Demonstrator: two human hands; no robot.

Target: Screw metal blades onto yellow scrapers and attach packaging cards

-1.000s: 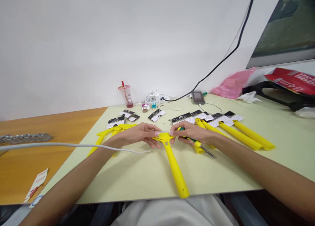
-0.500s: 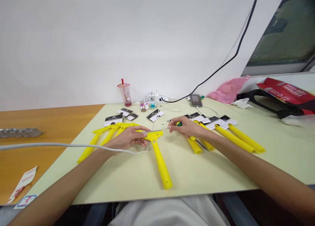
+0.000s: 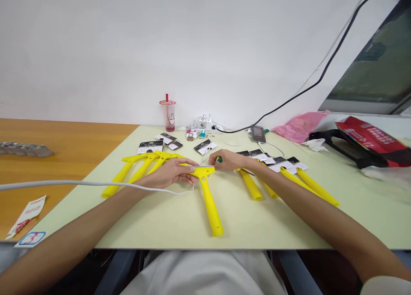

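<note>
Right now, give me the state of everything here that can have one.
Scraper: held, handle pointing toward the camera.
Screwdriver: in hand, mostly hidden.
Left hand: closed on the scraper's head.
Right hand: curled around the screwdriver.
Cup: upright, lidded, nearly empty.
Pink bag: crumpled.
Device: blurred out; on or off, cannot tell.

The middle scraper (image 3: 212, 207) is plain yellow; the scrapers at left (image 3: 140, 174) and handles at right (image 3: 252, 188) share that yellow; the screwdriver (image 3: 219, 159) shows dark green; the cards (image 3: 205, 147) are black and white; the desk (image 3: 160, 226) is pale yellow-green; the cup (image 3: 167, 115) has a red lid, red straw and cartoon print; the far right bag (image 3: 300, 127) is pink, the packet (image 3: 369, 136) red with white lettering.
</note>
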